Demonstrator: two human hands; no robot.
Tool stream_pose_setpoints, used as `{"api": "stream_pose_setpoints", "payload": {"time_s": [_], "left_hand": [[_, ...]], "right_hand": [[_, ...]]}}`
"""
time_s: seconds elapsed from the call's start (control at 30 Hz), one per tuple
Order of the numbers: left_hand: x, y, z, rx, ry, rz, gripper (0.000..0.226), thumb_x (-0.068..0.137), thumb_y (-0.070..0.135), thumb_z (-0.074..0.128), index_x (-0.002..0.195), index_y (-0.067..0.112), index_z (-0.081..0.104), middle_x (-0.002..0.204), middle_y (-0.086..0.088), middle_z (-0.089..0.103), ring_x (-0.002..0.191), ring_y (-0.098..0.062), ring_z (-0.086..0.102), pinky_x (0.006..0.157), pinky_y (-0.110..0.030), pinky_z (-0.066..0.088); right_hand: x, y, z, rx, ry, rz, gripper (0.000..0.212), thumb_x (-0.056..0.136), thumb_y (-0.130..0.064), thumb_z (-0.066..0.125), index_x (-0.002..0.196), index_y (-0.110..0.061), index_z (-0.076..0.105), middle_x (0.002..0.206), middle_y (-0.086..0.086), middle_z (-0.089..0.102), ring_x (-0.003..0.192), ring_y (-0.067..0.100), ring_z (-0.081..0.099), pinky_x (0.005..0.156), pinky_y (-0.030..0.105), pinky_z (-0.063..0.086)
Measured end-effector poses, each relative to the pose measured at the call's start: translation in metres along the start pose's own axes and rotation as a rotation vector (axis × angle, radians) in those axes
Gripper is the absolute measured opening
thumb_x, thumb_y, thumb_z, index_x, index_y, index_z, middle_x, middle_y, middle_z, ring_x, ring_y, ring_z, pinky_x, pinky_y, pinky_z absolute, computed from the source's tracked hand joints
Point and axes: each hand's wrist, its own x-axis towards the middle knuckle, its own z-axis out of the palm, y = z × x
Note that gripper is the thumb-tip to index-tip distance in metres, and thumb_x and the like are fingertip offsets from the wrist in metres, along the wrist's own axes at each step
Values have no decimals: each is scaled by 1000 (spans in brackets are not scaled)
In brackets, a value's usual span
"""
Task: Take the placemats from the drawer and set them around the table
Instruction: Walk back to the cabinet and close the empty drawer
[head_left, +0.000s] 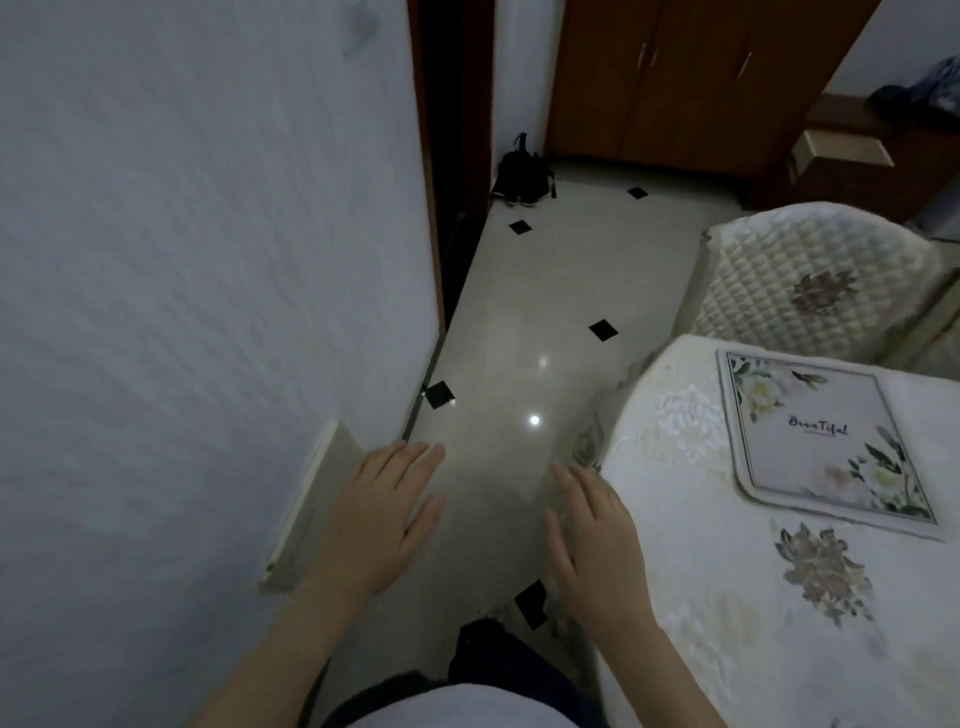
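Head view. One rectangular pale grey placemat with rounded corners, a dark inner border line, green-and-cream flower prints in opposite corners and the word "Beautiful" in dark script at its centre (826, 436) lies flat on the table covered with a cream embossed floral cloth (727, 597). The mat sits near the table's far edge, turned at a slight angle to it; its surface looks smooth and unwrinkled. No other mat shows on the visible part of the table.

The left hand (379, 514) is held palm down over the glossy cream floor with small black diamond tiles (530, 312), close to the white textured wall (208, 260). Its fingers are straight and slightly spread, holding nothing. The right hand (597, 551) is also palm down, just beside the table's near rounded edge; its fingers are extended, apart and empty. Both hands are well apart from the mat.

A chair with a quilted cream floral cover (810, 280) stands beyond the table. A brown wooden cabinet with metal handles (691, 78) occupies the background, with a pair of dark shoes (522, 174) on the floor near it.
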Motion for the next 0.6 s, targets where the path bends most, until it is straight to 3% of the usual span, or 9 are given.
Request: {"api": "stream_pose_setpoints", "payload": {"time_s": [0.13, 0.27, 0.4, 0.6], "left_hand": [[71, -4, 3, 21, 5, 36, 52, 100, 41, 30, 132, 9, 56, 126, -8, 61, 115, -27, 56, 97, -44, 44], [120, -20, 17, 33, -21, 27, 51, 99, 40, 32, 131, 8, 56, 126, -9, 61, 115, -26, 56, 97, -42, 44], [174, -44, 30, 6, -60, 65, 53, 100, 41, 30, 132, 8, 55, 127, -8, 61, 114, -25, 56, 99, -40, 43], [295, -99, 44, -61, -71, 122, 52, 100, 42, 29, 133, 10, 53, 128, -7, 59, 115, -24, 55, 98, -43, 44]], "right_hand": [[60, 24, -5, 9, 28, 39, 47, 95, -31, 37, 134, -9, 50, 130, 10, 56, 122, 25, 50, 103, 41, 43], [103, 40, 1, 26, 36, 73, 45, 96, -31, 37, 135, -10, 49, 131, 8, 54, 122, 20, 47, 105, 35, 40], [154, 53, 15, 10, 24, 118, 46, 96, -31, 36, 135, -10, 48, 130, 8, 54, 121, 23, 49, 101, 42, 44], [263, 61, 38, -38, 57, 189, 50, 97, -36, 33, 139, -12, 47, 133, 7, 54, 124, 24, 47, 103, 41, 41]]}}
